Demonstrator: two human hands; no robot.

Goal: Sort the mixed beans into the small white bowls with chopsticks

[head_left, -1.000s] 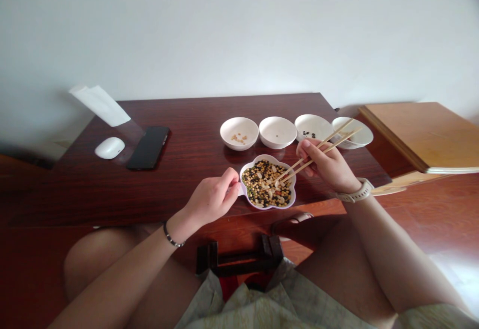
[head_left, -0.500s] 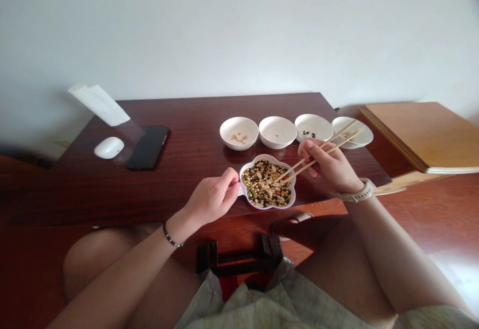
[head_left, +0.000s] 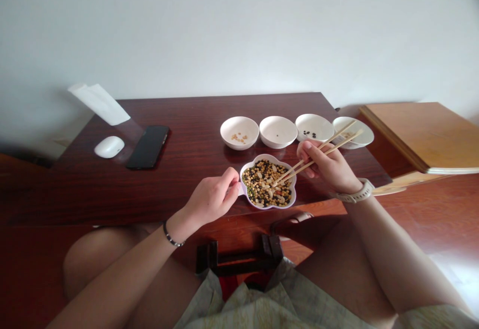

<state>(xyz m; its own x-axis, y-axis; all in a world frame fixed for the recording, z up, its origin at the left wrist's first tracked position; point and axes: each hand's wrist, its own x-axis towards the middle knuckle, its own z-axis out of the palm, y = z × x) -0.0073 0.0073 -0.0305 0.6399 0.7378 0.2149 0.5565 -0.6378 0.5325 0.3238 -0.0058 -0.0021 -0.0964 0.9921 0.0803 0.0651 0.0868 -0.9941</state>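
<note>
The right hand point(head_left: 329, 166) pinches pale wooden chopsticks point(head_left: 318, 157), tips just lowered into mixed beans point(head_left: 266, 183); nothing lifted. The curled left hand point(head_left: 211, 200) grips a white flower-shaped dish point(head_left: 268, 207).

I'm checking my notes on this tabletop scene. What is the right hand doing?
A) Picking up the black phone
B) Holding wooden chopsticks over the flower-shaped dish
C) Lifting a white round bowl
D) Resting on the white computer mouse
B: the right hand grips two light wooden chopsticks, their tips reaching into the mixed beans in the white scalloped dish.
</note>
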